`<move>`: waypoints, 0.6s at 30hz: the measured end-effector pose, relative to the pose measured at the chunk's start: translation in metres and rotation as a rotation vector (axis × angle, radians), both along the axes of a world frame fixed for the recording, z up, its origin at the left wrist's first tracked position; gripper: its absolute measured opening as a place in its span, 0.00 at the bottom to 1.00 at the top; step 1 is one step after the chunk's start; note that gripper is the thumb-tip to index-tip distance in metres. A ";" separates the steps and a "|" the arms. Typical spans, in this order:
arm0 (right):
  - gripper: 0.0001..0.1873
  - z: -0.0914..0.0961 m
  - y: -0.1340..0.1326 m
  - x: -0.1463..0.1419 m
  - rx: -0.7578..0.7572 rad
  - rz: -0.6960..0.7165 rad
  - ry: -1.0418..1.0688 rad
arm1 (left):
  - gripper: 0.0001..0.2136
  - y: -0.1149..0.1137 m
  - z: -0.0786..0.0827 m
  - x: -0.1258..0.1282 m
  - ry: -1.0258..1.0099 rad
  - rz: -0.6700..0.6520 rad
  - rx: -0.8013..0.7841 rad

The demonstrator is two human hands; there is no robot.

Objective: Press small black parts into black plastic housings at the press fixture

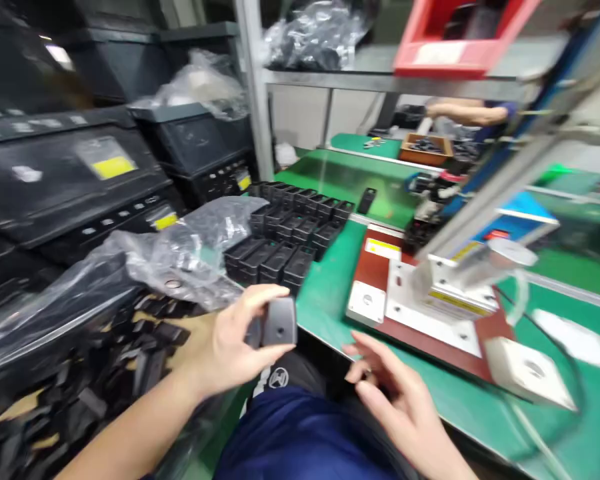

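Note:
Between thumb and fingers, my left hand [230, 347] grips a small black plastic housing [281, 321] with a small round hole in its face. It is held over my lap, just off the table edge. To its right, my right hand [395, 393] is raised with fingers curved and apart, and no part shows in it. Rows of similar black housings [280, 260] stand on the green table beyond my left hand. Below and left of that hand lies a bin of loose black parts [130, 360], partly covered by clear plastic film [190, 247].
A press fixture [440, 300] on a red-brown base with white button boxes occupies the right side. Dark crates [65, 180] are stacked at left. A red bin [450, 57] sits on the shelf above. Across the bench, another person's arm [470, 113] reaches near an orange tray [425, 157].

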State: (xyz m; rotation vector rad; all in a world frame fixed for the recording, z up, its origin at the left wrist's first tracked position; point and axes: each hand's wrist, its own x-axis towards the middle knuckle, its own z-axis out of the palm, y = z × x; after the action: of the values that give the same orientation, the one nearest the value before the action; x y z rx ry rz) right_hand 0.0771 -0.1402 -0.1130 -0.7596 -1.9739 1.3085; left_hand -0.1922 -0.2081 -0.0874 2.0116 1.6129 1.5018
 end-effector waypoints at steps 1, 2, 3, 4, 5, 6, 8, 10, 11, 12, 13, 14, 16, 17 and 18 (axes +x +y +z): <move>0.31 0.006 -0.004 -0.006 -0.077 0.016 0.013 | 0.31 0.009 0.002 0.022 0.109 -0.088 0.069; 0.36 0.011 -0.006 -0.010 -0.115 0.008 0.035 | 0.32 0.017 0.003 0.043 0.200 -0.179 0.149; 0.38 0.014 -0.007 -0.012 -0.110 -0.019 0.061 | 0.33 0.024 0.002 0.061 0.262 -0.259 0.234; 0.37 0.016 -0.007 -0.012 -0.082 -0.057 0.088 | 0.33 0.030 0.001 0.077 0.293 -0.312 0.311; 0.34 0.016 -0.007 -0.010 -0.046 -0.104 0.114 | 0.34 0.034 -0.001 0.090 0.307 -0.348 0.366; 0.30 0.014 -0.007 -0.005 -0.015 -0.148 0.133 | 0.34 0.037 -0.002 0.101 0.317 -0.381 0.401; 0.25 0.009 -0.008 0.009 -0.028 -0.207 0.179 | 0.37 0.039 -0.004 0.115 0.338 -0.445 0.445; 0.24 0.001 -0.010 0.025 -0.160 -0.201 0.268 | 0.40 0.037 -0.003 0.120 0.372 -0.467 0.482; 0.25 -0.003 -0.011 0.031 -0.263 -0.178 0.345 | 0.40 0.035 -0.002 0.120 0.396 -0.436 0.495; 0.28 -0.008 -0.012 0.037 -0.380 -0.145 0.439 | 0.40 0.033 -0.001 0.118 0.417 -0.375 0.496; 0.31 -0.013 -0.012 0.042 -0.496 -0.108 0.542 | 0.38 0.030 0.000 0.115 0.431 -0.311 0.483; 0.33 -0.018 -0.012 0.045 -0.595 -0.069 0.643 | 0.35 0.029 0.000 0.111 0.436 -0.271 0.455; 0.34 -0.028 -0.011 0.046 -0.739 0.006 0.810 | 0.28 0.027 -0.004 0.103 0.413 -0.297 0.376; 0.34 -0.033 -0.011 0.044 -0.795 0.051 0.861 | 0.26 0.027 -0.008 0.101 0.380 -0.361 0.350; 0.34 -0.037 -0.011 0.042 -0.849 0.096 0.888 | 0.25 0.027 -0.012 0.099 0.336 -0.439 0.343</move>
State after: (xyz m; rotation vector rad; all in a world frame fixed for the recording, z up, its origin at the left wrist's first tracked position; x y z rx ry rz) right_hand 0.1189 -0.1513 -0.1499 -0.3054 -0.7315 2.0903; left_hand -0.0934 -0.1815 -0.0995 2.7007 0.9356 1.3937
